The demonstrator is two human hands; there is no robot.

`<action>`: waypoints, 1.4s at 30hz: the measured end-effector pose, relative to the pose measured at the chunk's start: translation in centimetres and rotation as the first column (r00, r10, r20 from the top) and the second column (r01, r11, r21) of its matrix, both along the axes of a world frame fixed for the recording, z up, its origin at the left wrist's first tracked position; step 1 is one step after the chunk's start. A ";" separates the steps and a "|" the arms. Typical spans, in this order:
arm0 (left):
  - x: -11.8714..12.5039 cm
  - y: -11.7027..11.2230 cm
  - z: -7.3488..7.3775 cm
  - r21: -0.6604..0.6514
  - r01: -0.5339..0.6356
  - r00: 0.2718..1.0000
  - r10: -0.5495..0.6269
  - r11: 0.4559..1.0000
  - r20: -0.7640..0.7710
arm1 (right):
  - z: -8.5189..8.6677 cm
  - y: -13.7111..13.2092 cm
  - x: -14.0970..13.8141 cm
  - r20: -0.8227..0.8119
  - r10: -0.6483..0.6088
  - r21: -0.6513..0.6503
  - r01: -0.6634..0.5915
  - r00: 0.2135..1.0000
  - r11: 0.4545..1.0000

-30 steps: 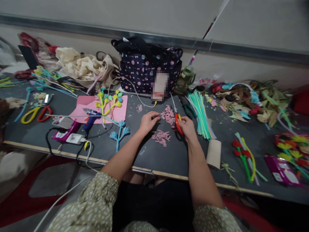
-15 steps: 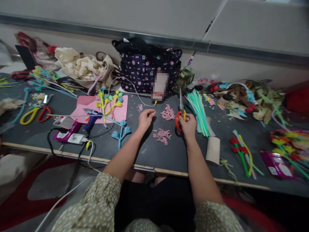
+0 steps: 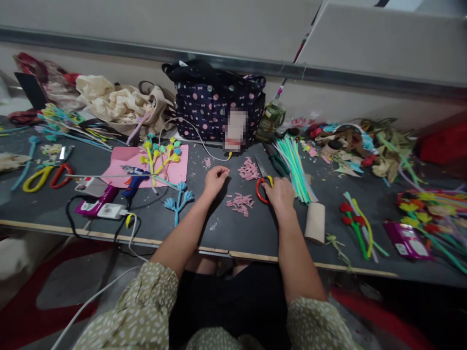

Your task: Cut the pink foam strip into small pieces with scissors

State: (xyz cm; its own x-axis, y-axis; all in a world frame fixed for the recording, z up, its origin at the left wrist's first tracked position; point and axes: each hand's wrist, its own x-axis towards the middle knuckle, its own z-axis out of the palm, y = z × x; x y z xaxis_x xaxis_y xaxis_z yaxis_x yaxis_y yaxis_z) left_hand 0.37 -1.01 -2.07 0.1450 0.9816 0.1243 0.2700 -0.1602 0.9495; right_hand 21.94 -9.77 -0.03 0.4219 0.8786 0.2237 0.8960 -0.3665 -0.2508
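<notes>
My left hand (image 3: 216, 183) is just above the dark table, its fingertips pinched together. Whatever may be between them is too small to make out. My right hand (image 3: 283, 195) is closed at the yellow handle loop of a pair of scissors (image 3: 262, 183). Their blades point away and to the left, low over the table, and the red loop faces the left hand. Between my hands lie two heaps of short pink cut pieces: a farther heap (image 3: 248, 169) by the blades and a nearer heap (image 3: 241, 202).
Behind stand a dotted bag (image 3: 204, 107) and a phone (image 3: 235, 129) on a cable. Green pipe cleaners (image 3: 297, 167) and a cardboard tube (image 3: 315, 222) lie right. Left are a blue glue gun (image 3: 135, 182), pink paper (image 3: 120, 156), a blue stem (image 3: 177, 204) and other scissors (image 3: 61, 176).
My right hand has lowered the scissors; the blades, upright before, now tilt left near the far pink heap. My left hand keeps its pinch in nearly the same place. The view has shifted slightly.
</notes>
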 end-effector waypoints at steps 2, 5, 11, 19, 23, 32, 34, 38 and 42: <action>0.0 0.0 -0.1 -0.007 0.001 1.000 -0.001 1.000 -0.006 | 0.3 -0.2 0.0 0.014 0.016 -0.014 -0.016 1.000 1.000; 0.0 0.3 -0.4 -0.007 -0.009 1.000 0.009 1.000 -0.002 | 1.0 -0.3 0.4 -0.012 -0.016 -0.009 0.016 1.000 1.000; 0.0 0.6 -1.0 -0.007 -0.010 0.998 0.010 1.000 0.067 | 2.2 0.5 2.1 -0.039 -0.104 0.072 0.106 0.994 0.992; 0.1 0.3 -0.6 -0.035 -0.023 0.984 0.028 0.999 0.177 | 2.1 5.0 3.7 0.075 -0.063 -0.184 0.076 0.995 0.980; 0.1 0.2 -0.3 -0.048 -0.017 0.982 0.026 0.999 0.187 | 1.2 6.5 4.7 0.091 -0.055 -0.243 0.076 0.994 0.967; 0.0 0.2 0.0 -0.096 -0.013 0.972 0.035 0.995 0.233 | 0.9 7.5 4.9 0.132 0.012 -0.271 0.025 0.991 0.962; 0.0 0.2 -0.1 -0.101 -0.014 0.971 0.037 0.995 0.237 | 1.1 7.7 4.6 0.138 0.016 -0.288 0.025 0.990 0.957; 0.1 0.4 -0.4 -0.088 -0.025 0.974 0.044 0.996 0.221 | 1.8 8.3 4.3 0.148 0.029 -0.310 0.019 0.989 0.951; 0.2 0.6 -0.8 -0.099 -0.043 0.976 0.063 0.994 0.206 | 2.5 10.6 4.5 0.157 0.056 -0.164 -0.030 0.986 0.986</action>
State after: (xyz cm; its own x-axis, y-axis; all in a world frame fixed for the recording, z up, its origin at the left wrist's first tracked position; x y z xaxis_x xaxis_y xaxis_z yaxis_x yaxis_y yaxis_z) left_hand 0.59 -0.38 -2.86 0.0727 0.9959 0.0533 0.0701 -0.0584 0.9958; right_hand 26.39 0.80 2.47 0.3531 0.9251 0.1400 0.9356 -0.3505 -0.0432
